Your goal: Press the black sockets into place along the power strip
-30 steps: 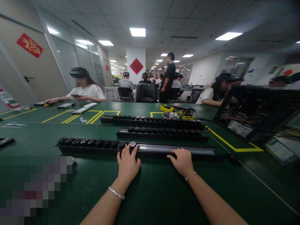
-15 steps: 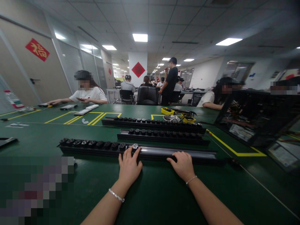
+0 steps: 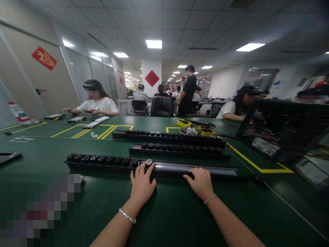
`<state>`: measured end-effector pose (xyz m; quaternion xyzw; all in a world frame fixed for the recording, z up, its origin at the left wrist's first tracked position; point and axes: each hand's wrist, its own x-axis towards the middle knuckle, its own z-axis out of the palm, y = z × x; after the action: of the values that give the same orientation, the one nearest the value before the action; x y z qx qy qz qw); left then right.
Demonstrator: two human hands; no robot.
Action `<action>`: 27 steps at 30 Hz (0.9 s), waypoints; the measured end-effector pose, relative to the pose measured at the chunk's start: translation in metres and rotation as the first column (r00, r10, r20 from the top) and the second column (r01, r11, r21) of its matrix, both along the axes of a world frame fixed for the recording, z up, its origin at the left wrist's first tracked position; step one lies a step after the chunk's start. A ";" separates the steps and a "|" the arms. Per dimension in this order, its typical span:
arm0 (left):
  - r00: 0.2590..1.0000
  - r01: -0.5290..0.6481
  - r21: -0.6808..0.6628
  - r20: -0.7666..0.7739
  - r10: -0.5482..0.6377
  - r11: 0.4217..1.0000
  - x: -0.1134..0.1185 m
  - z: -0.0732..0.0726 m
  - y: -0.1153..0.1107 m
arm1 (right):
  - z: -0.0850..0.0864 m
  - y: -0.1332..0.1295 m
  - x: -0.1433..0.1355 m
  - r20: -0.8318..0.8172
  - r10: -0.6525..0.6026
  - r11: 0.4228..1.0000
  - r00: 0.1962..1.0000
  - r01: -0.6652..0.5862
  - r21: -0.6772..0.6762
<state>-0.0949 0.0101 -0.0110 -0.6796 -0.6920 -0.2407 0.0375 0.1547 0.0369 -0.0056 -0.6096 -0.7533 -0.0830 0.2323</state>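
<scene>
In the head view, the long black channel-shaped rail [image 3: 102,167] lies at 6 o'clock. The left hand [image 3: 142,183] touches its silver-faced round module [image 3: 149,161]; the right hand [image 3: 202,183], well apart, rests at the near edge. This looks like positioning; moving the module calls for light fingertip pressure, rail steadied.

long black rail [image 3: 102,167], flat on table [image 3: 169,212], black modules [image 3: 118,161] at left (one silvery [image 3: 149,162]), shiny channel [image 3: 174,167] right
</scene>
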 end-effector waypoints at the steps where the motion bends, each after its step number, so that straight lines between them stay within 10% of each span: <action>1: 1.000 0.000 -0.003 -0.001 0.000 1.000 0.000 0.000 0.000 | 0.000 0.000 0.000 0.006 -0.005 1.000 1.000 0.005 -0.001; 27: 0.976 0.021 0.020 0.218 -0.025 1.000 -0.002 -0.004 0.004 | 0.003 0.000 0.000 -0.023 0.003 0.999 1.000 -0.004 -0.037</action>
<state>-0.0966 0.0141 -0.0151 -0.6567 -0.6817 -0.3205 -0.0355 0.1543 0.0371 -0.0029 -0.6132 -0.7533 -0.0618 0.2297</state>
